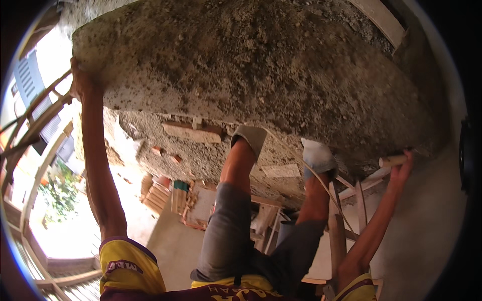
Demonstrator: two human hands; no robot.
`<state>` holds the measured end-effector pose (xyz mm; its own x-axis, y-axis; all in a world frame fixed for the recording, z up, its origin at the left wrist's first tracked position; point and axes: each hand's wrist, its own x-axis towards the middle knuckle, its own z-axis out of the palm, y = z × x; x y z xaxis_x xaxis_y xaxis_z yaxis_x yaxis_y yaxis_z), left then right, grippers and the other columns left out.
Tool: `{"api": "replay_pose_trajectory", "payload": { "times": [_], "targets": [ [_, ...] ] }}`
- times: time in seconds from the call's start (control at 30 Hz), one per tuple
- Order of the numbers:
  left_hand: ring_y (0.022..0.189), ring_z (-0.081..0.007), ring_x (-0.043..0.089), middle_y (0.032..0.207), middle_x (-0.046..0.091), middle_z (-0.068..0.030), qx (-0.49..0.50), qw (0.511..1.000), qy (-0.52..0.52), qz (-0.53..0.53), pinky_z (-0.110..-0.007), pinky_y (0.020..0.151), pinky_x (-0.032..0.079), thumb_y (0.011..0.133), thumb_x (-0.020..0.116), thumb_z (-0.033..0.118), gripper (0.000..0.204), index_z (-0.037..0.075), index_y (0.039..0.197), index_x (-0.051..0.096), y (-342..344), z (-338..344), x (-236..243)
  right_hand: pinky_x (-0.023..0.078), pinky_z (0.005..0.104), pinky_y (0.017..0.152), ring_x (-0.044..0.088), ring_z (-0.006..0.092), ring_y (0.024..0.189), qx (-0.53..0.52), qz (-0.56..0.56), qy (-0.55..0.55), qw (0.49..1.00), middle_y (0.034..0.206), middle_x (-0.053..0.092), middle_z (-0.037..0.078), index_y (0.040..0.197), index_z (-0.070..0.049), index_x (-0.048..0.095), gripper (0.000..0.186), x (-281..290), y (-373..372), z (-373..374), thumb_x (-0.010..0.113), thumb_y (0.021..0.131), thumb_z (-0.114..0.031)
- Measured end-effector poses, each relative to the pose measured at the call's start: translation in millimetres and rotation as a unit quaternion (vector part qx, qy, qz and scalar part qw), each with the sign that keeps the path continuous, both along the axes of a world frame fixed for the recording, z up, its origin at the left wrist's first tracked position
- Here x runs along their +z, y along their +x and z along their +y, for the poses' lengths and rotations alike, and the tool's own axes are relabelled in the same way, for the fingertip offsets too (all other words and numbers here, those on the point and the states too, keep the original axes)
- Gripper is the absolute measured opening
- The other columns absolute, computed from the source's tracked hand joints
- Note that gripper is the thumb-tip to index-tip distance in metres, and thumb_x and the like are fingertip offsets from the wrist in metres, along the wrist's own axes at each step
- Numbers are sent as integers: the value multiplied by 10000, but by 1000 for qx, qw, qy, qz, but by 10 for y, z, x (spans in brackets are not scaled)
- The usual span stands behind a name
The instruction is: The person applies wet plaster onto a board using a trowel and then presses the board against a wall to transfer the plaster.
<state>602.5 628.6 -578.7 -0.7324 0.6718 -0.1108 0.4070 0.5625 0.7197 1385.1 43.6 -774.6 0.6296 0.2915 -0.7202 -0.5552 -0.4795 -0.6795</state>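
Observation:
A large rough slab [251, 65] of gritty grey-brown concrete fills the upper view. At its left end, my left hand [83, 83] has its fingers wrapped over the edge. Near the slab's lower right, my right hand [401, 168] grips the end of a pale round bar [389, 161] among timber supports [360, 205]. Below the slab's edge are both my legs, bare at the shins, with pale grey coverings [317, 155] at the feet. A thin cord [316, 176] runs down beside the right leg.
Curved railings [30, 130] line the bright left side, where plants [60, 190] show far below. Down beyond the rough surface underfoot lie stacked timber pieces [155, 198], boards and a smooth floor [175, 236]. A loose board [191, 132] and brick fragments [175, 159] lie left of my feet.

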Motion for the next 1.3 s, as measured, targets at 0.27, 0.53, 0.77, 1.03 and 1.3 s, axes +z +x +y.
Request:
{"api": "replay_pose_trajectory", "payload": {
  "times": [0.27,0.53,0.77,1.03,1.3],
  "targets": [
    [1098,-297,689,1293,671,-165,223,973,-26,56,-424,989,569,997,554,567,740,-49,1406,571,-1322,-2390,2672,497,431,1036,626,262,1153,90,-43,-63,993,1222,644,89,1292,-24,610,411,3230,-895,1666,638,916,-187],
    [1012,-221,711,1253,693,-129,414,910,7,32,-382,922,590,1027,537,555,696,-64,1330,633,-2150,-6181,4706,511,407,967,626,249,1115,209,42,-113,970,1173,653,81,1215,-14,609,381,4380,-2125,1696,588,860,-153],
    [992,-214,723,1230,715,-95,577,808,-99,67,-364,898,599,1047,539,504,617,-31,1334,650,-2511,-8554,6013,483,390,962,606,230,1072,402,39,-133,905,1101,635,71,1086,-49,627,288,4910,-4018,1594,592,810,-124],
    [1038,-212,698,1264,703,-105,677,734,-22,39,-355,929,567,1065,547,436,570,-42,1366,628,-4183,-11098,6191,429,352,963,535,190,986,512,-52,-117,849,963,549,27,956,-92,604,177,5419,-7069,1098,609,779,-109],
    [999,-200,699,1216,713,-120,703,709,33,-48,-350,917,568,1058,548,466,585,-49,1309,665,-7408,-12904,6082,460,355,939,554,196,965,561,-86,-66,821,949,568,48,888,-87,583,118,6554,-11099,138,628,789,-131]
  ]
}}
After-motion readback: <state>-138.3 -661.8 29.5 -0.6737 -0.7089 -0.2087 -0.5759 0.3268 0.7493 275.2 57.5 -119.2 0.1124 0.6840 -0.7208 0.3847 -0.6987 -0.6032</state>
